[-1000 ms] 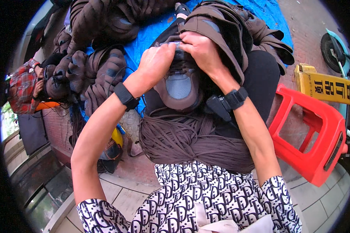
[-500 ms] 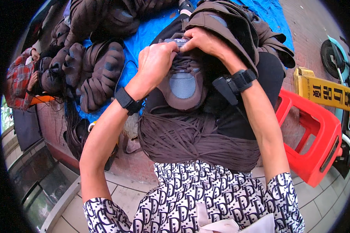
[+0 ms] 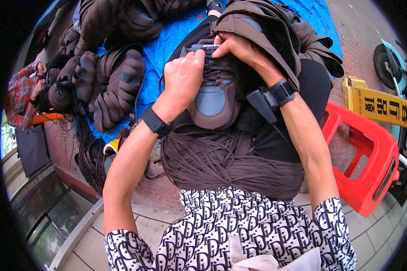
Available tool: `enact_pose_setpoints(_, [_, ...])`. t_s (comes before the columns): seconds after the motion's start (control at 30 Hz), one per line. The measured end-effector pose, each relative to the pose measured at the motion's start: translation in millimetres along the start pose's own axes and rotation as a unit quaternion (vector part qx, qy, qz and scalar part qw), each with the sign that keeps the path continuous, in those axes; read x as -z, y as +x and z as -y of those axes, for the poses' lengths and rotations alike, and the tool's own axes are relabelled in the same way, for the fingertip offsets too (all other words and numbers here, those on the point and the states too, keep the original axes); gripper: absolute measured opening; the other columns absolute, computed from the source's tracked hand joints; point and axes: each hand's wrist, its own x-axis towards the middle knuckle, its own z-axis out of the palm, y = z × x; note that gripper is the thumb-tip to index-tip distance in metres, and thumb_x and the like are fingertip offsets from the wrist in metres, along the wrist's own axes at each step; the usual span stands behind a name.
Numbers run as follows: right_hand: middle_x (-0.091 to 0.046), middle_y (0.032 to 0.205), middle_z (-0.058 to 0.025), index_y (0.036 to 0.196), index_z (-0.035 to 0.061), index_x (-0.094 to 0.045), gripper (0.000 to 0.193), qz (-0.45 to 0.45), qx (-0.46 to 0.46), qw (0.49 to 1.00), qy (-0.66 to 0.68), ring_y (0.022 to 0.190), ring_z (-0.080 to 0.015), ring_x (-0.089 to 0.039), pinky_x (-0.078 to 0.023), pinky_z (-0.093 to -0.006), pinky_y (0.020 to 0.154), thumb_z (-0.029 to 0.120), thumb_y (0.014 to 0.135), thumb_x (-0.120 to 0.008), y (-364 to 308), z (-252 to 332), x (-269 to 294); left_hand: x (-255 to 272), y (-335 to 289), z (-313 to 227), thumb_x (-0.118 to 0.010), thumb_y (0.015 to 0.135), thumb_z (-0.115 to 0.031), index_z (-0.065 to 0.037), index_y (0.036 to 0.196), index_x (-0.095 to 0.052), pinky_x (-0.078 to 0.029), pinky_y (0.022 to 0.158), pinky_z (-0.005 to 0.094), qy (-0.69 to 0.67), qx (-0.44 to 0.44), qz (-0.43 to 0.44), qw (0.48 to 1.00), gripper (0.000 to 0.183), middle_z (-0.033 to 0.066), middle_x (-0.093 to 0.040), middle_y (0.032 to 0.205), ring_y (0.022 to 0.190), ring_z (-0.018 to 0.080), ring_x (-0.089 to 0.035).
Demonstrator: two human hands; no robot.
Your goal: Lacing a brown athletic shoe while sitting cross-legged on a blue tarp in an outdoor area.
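A dark brown shoe upper (image 3: pixel 218 118) with a grey-blue mesh toe lies across my lap, its toe toward me. Dark lace crosses its front below the tongue. My left hand (image 3: pixel 182 80) is closed at the left edge of the lace rows; its fingertips are turned away, hiding what they hold. At the right side of the tongue, my right hand (image 3: pixel 238 49) pinches the shoe upper between thumb and fingers. A thick bundle of dark brown laces (image 3: pixel 230 162) rests on my lap, nearer my body.
Stacked shoe uppers (image 3: pixel 117 86) sit on a blue tarp (image 3: pixel 316 20) at left, with more stacks (image 3: pixel 276 31) beside my right hand. A red plastic stool (image 3: pixel 389 167) and a yellow sign board (image 3: pixel 380 104) stand at right. Another person in a plaid sleeve (image 3: pixel 22 95) works at far left.
My left hand has drawn slightly down and left from the tongue, uncovering more of the tongue and lace rows. The right hand stays near the same spot.
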Motion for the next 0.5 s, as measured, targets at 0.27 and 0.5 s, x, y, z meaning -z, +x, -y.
enact_pose_setpoints(0.27, [-0.054,0.062,-0.0026,0.064,0.006,-0.059,0.022,-0.052,0.005,0.998,-0.035,0.063,-0.016,-0.05,-0.038,-0.0288,0.06,0.017,0.047,-0.069,2,2,-1,1,10,10,-0.054,0.073,-0.009,-0.006,0.08,-0.053,-0.045,0.057,0.0399,-0.108,-0.077,0.016,0.991,0.008,0.0146,-0.058,0.073,0.067,0.0319,-0.058])
enact_pose_setpoints(0.5, [-0.054,0.063,-0.0024,0.064,0.0049,-0.059,0.022,-0.088,0.048,0.994,-0.051,0.062,-0.0155,-0.051,-0.039,-0.0285,0.058,0.014,0.048,-0.069,-1,9,-1,-5,6,-7,-0.056,0.072,-0.007,-0.003,0.078,-0.057,-0.045,0.058,0.035,-0.19,-0.006,-0.041,0.981,0.006,0.0167,-0.058,0.07,0.067,0.03,-0.059])
